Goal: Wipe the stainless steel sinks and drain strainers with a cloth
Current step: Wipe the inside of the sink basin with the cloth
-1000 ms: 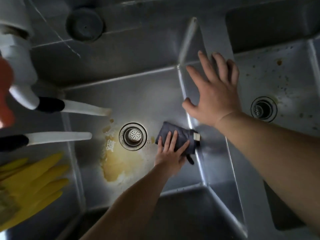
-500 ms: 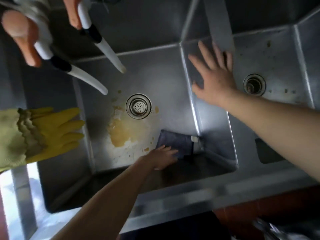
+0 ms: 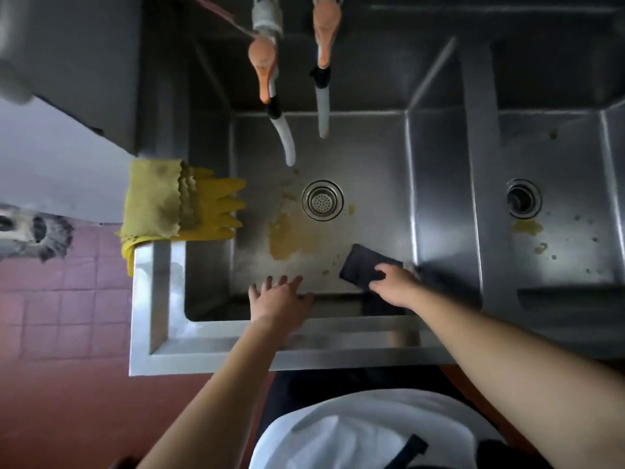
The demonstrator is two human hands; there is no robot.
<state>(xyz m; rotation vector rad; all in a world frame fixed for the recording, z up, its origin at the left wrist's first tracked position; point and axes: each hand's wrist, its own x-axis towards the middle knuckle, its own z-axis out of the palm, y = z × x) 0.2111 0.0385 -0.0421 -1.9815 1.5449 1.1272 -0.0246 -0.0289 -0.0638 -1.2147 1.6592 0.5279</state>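
Observation:
A dark grey cloth (image 3: 363,267) lies on the floor of the left steel sink (image 3: 372,164), near its front right corner. My right hand (image 3: 397,287) grips the cloth's near end, fingers curled over it. My left hand (image 3: 280,299) is held with spread fingers at the sink's front wall and holds nothing. The drain strainer (image 3: 323,200) sits mid-basin, beside a yellowish stain (image 3: 289,236). The right sink (image 3: 558,154) has its own drain (image 3: 523,198) and brown spots.
Two white spouts (image 3: 287,143) (image 3: 323,113) with orange handles hang over the left sink. Yellow rubber gloves (image 3: 220,204) and a yellow rag (image 3: 152,198) are draped over its left rim. The front rim (image 3: 203,346) stands above pink floor tiles (image 3: 50,316).
My left hand has let go of the cloth and moved left. My right hand came down from the divider and took hold of the cloth. The view has pulled back.

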